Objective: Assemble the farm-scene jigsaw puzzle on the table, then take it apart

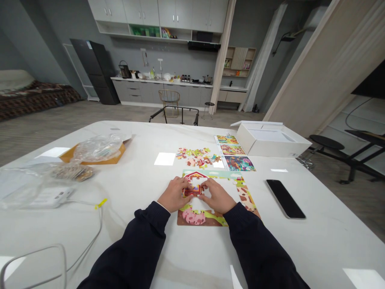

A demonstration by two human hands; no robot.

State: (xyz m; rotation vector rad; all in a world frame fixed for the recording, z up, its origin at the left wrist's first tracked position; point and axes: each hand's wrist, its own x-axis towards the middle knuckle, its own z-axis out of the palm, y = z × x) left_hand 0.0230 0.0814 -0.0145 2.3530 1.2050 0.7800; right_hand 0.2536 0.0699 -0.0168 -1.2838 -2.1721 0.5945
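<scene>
Jigsaw puzzle [194, 217], part-built, lies on tbl [186, 257] at 12 o'clock. L hand [176, 195] & R hand [219, 195], fingers nearly closed, pinch opp. sides of red pc [195, 191]; phone [285, 199] at 3.

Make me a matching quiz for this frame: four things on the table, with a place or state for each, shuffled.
1. Phone
2. White box
3. Loose puzzle pieces
4. Partly built puzzle

A. Under the left hand and right hand
B. Lying flat, black face up
C. Scattered left of the printed pictures
D. Beyond the phone

Pairs: 1-B, 2-D, 3-C, 4-A
</scene>
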